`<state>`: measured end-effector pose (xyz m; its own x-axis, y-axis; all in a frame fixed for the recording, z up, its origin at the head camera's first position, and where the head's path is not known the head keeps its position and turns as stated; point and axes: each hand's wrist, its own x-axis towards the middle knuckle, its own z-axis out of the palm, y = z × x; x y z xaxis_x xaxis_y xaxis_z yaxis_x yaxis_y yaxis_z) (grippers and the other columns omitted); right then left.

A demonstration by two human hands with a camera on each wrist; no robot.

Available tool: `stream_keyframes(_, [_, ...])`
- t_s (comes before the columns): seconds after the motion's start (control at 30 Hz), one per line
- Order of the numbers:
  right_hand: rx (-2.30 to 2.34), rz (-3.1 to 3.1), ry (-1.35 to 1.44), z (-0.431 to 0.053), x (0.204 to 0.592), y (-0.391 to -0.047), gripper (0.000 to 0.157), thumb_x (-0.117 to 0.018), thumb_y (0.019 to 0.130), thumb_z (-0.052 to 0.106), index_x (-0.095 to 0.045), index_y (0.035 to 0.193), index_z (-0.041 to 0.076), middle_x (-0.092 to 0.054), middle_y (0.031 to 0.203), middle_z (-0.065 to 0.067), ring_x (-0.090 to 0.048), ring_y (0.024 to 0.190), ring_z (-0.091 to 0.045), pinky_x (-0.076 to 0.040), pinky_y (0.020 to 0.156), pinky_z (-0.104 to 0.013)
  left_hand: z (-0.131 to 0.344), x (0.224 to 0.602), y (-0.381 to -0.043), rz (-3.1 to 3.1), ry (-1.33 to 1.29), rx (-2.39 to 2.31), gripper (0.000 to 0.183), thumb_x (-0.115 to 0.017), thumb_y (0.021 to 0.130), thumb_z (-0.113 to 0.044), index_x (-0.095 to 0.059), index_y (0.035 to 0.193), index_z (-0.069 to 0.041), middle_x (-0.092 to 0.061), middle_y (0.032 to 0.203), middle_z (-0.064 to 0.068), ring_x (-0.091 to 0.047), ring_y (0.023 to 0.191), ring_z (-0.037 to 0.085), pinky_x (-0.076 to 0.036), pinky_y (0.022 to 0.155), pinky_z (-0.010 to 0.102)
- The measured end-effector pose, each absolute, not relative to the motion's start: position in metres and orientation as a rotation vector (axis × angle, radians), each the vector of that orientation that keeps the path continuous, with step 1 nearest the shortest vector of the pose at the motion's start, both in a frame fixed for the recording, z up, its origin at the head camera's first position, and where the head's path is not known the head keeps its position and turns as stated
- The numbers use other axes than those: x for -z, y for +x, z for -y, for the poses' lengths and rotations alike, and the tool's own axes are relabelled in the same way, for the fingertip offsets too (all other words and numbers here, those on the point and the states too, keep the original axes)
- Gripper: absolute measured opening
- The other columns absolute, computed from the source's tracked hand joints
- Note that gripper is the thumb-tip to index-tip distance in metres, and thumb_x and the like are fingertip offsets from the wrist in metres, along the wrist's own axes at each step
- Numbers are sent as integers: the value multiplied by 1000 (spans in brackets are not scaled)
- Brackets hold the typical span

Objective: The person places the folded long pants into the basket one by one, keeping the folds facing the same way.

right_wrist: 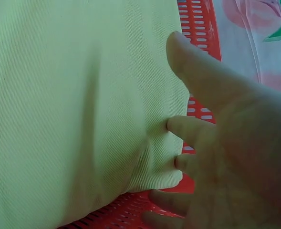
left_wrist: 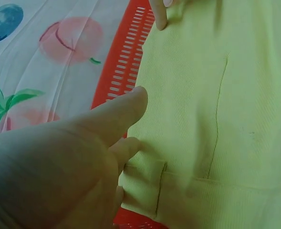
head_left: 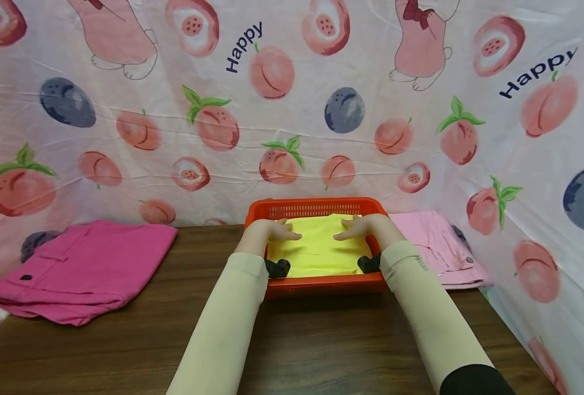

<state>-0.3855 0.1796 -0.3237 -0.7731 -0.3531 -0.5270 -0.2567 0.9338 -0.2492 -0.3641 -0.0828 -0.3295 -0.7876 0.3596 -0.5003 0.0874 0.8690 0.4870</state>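
A folded yellow garment of twill cloth lies inside a red plastic basket. Stitched seams and a banded edge show on the garment in the left wrist view. My left hand is over the basket's left side, fingers extended, with fingertips at the garment's edge. On the opposite side, my right hand spreads its fingers; some fingertips touch the side of the garment in the right wrist view. Neither hand is curled round the cloth. Part of the basket's side walls is hidden behind my hands and wrists.
A folded dark pink garment with a button lies on the brown wooden table at the left. A light pink folded garment lies right of the basket, partly behind my right forearm. A fruit-printed curtain hangs behind and along the right.
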Motion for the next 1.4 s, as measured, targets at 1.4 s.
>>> stream_keyframes(1.4, [258, -2509, -580, -201, 300, -375, 99, -56, 85, 64, -13, 154, 8, -5, 156, -23, 1, 142, -39, -7, 110, -59, 71, 303, -347, -2550, 452, -437, 83, -53, 92, -54, -13, 155, -18, 5, 159, 11, 13, 142, 36, 1, 111, 56])
